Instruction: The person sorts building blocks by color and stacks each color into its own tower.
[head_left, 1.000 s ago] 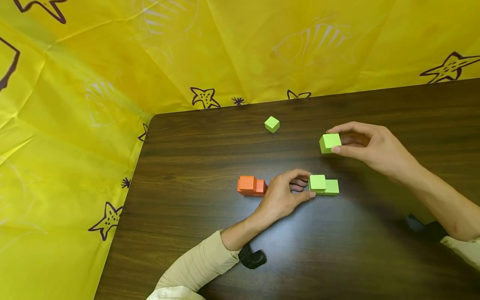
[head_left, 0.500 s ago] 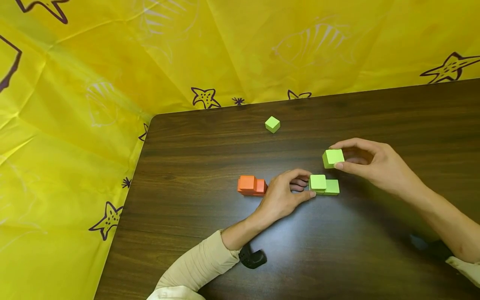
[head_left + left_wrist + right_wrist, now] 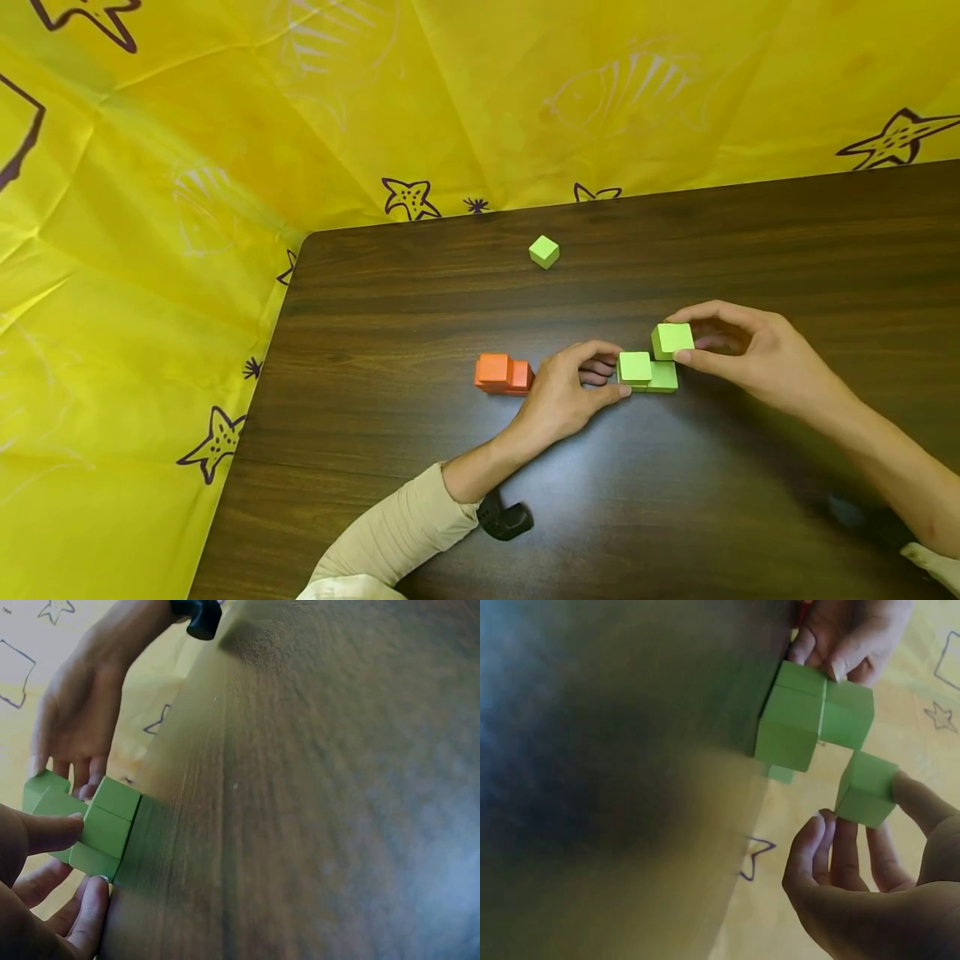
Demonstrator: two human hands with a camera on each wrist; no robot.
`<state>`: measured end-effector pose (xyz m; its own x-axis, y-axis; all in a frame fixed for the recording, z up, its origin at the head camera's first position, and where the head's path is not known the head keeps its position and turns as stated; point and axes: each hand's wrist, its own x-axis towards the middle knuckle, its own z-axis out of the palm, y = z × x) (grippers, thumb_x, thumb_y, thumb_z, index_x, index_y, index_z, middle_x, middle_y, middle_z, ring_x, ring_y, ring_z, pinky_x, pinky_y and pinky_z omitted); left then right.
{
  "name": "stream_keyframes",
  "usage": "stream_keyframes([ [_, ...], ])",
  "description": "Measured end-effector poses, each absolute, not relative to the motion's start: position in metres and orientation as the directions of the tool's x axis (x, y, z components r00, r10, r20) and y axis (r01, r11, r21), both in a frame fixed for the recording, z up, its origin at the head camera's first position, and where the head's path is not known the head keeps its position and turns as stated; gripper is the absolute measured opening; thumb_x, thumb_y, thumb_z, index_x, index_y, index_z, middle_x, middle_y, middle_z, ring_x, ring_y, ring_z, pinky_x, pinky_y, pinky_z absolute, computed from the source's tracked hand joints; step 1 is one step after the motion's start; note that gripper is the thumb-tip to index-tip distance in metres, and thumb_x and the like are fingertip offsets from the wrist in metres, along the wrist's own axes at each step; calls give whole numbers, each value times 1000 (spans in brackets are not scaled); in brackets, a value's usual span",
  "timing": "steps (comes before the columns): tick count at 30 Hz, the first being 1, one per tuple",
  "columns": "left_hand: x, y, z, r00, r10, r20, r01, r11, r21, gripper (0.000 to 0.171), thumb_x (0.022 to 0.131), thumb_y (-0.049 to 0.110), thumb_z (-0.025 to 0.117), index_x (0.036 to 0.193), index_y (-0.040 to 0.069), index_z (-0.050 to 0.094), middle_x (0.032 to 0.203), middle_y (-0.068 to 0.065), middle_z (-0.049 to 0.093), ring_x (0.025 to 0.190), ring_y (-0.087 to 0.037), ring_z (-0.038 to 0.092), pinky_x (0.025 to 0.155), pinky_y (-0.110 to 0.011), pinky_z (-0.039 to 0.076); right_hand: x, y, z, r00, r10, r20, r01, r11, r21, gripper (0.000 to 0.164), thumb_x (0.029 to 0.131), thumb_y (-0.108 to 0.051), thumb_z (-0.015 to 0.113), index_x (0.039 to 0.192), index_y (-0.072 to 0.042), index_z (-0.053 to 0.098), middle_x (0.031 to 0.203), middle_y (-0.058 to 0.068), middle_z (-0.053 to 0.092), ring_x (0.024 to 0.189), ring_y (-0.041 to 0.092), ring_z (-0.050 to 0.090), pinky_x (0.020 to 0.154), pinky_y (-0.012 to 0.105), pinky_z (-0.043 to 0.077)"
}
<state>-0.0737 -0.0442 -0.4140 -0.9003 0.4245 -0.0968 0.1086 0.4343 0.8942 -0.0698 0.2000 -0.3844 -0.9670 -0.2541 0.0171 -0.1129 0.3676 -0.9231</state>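
My right hand (image 3: pixel 757 358) pinches a light green cube (image 3: pixel 672 339) between thumb and fingers. That cube hangs over the right part of a small green block stack (image 3: pixel 662 379), and a gap shows under it in the right wrist view. On the left of this stack sits one upper green block (image 3: pixel 634 367). My left hand (image 3: pixel 562 387) holds the stack's left end, with the thumb along the front and fingers behind. The left wrist view shows the thumb against the upper green block (image 3: pixel 58 806).
Orange blocks (image 3: pixel 495 369), also stacked, stand just left of my left hand. Farther back lies a loose green cube (image 3: pixel 544 252) on the dark wooden table (image 3: pixel 390 300). Yellow patterned cloth (image 3: pixel 480 100) borders the table's back and left edges.
My right hand has brought the green cube toward me and slightly right, from behind the stack to over its right part. The left hand stays at the stack.
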Motion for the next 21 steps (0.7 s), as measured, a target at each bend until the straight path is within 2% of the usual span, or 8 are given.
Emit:
stream_keyframes([
  [11, -73, -45, -414, -899, 427, -97, 113, 441, 890, 39, 84, 14, 81, 121, 10, 67, 105, 0, 67, 91, -3, 64, 82, -12, 52, -62, 199, -393, -944, -329, 28, -138, 315, -939, 36, 87, 0, 74, 121, -6, 65, 113, 2, 67, 94, 11, 67, 72, 20, 57],
  [21, -74, -44, -415, -898, 430, -91, 118, 435, 893, 39, 84, 14, 81, 121, 10, 67, 105, 0, 67, 92, -4, 65, 82, -12, 52, -59, 198, -395, -941, -338, -1, -135, 376, -917, 33, 88, -6, 76, 119, -12, 66, 114, 4, 66, 97, 8, 66, 75, 19, 56],
])
